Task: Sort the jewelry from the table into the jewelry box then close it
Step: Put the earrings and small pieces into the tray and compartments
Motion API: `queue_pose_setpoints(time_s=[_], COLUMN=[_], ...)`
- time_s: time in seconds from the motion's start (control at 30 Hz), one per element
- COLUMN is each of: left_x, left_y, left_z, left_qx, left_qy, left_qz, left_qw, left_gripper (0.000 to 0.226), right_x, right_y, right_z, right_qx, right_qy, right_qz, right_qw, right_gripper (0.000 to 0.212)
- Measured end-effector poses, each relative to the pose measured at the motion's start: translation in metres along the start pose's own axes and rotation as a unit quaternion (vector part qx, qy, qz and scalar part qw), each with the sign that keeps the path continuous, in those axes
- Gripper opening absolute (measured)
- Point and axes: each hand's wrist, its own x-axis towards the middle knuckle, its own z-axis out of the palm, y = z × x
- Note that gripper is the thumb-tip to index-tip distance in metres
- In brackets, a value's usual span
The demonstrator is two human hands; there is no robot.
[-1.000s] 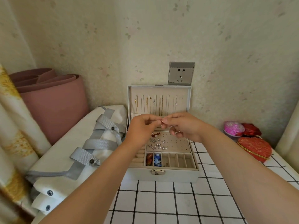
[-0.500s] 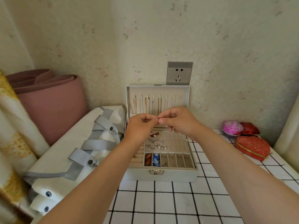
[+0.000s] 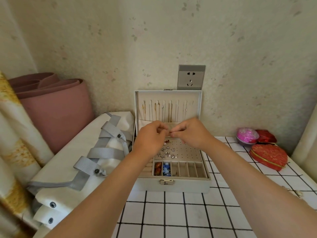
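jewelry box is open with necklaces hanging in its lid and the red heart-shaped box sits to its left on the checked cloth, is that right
Not quite: the head view shows the red heart-shaped box to the right of the jewelry box, not its left. The rest holds: open box, necklaces hanging in its lid, checked cloth underneath.

Surface (image 3: 188, 212) had a white cloth w/ black grid. Jewelry box (image 3: 173, 186) sat at back centre, lid up vs. the wall. Back right: red heart-shaped box (image 3: 269, 156), w/ pink round box (image 3: 247, 134) & smaller red box (image 3: 266, 136) just behind it. Small pale piece (image 3: 297, 192) lay near the right edge. White bag (image 3: 68, 160) w/ grey straps lay just left of the jewelry box.
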Motion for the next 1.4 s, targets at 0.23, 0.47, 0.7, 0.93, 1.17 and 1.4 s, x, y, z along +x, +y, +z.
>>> queue_pose_setpoints(time_s=[0.23,0.47,0.7,0.93,1.17,1.4], left_x=[-0.001,-0.004,-0.002,-0.003,-0.002,-0.005], left_y=[-0.019,-0.027,-0.032,-0.034,-0.034,-0.026], left_z=[0.004,0.006,0.007,0.008,0.01,0.007], left_qx=[0.17,0.244,0.246,0.239,0.243,0.237], left_qy=[-0.072,-0.129,-0.135,-0.123,-0.123,-0.114], left_qz=[0.099,0.157,0.158,0.16,0.155,0.16], left_qw=[0.978,0.948,0.947,0.95,0.95,0.951], left_gripper=[0.029,0.036,0.035,0.036,0.037,0.037], right_x=[-0.006,-0.009,-0.009,-0.004,-0.003,-0.009], right_y=[0.014,0.012,0.012,0.012,0.014,0.014], right_z=[0.011,0.018,0.016,0.006,0.008,0.005], right_qx=[-0.138,-0.28,-0.336,-0.246,-0.246,-0.209], right_qy=[0.007,0.013,0.01,-0.067,-0.065,-0.054], right_qz=[-0.019,-0.079,-0.105,-0.06,-0.04,-0.015], right_qw=[0.99,0.957,0.936,0.965,0.966,0.976], right_gripper=[0.014,0.015,0.017,0.012,0.009,0.01])
